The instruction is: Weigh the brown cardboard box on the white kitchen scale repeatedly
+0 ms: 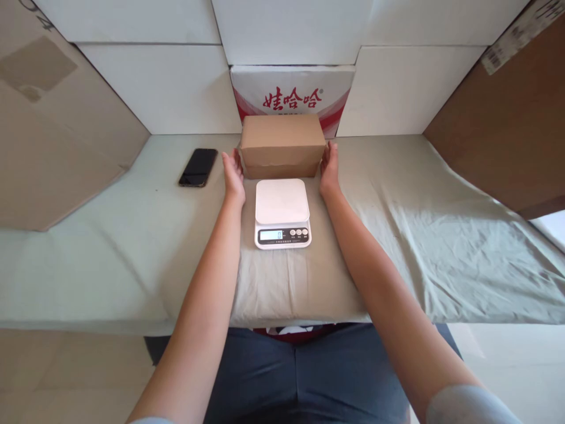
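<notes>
A plain brown cardboard box (282, 162) stands on the cloth behind a white digital kitchen scale (282, 203). My left hand (233, 174) is at the box's left end, its fingers against that side and partly hidden. At the opposite end my right hand (329, 168) presses the right side, so the box is held between both hands. The scale's platform carries nothing, and its lit display (271, 235) reads 0. Three round buttons sit to the right of the display.
A dark smartphone (198, 167) lies left of my left hand. Behind the cardboard box is a white carton with red lettering (293, 94), beside white panels (154, 88). Large cardboard pieces stand at the left (66, 129) and right (503, 118). A wrinkled green cloth (463, 247) covers the table.
</notes>
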`<state>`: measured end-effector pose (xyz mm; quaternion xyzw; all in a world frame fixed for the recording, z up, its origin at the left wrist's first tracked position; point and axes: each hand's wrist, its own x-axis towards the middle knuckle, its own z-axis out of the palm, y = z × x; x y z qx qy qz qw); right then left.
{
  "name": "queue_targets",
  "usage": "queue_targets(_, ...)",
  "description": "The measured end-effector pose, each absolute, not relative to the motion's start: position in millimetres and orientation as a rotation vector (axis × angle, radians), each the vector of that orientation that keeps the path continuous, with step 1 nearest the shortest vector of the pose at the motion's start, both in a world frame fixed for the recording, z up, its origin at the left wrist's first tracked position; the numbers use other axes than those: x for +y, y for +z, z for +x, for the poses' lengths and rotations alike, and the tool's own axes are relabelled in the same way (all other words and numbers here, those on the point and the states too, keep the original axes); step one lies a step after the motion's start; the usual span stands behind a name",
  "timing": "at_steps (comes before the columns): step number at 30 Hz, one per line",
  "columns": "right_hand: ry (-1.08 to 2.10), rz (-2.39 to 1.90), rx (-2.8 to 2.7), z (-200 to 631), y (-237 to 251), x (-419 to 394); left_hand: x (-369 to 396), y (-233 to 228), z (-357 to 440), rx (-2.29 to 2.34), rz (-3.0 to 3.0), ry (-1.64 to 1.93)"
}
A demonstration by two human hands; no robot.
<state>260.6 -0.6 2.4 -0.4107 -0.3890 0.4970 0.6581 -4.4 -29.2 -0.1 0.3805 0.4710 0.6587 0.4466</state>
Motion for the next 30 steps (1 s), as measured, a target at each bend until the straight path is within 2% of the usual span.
queue_targets(30, 1.134, -0.898, -0.913, 255.7, 15.8, -15.2, -36.5, -1.2, -0.4, 1.095, 0.997, 1.617)
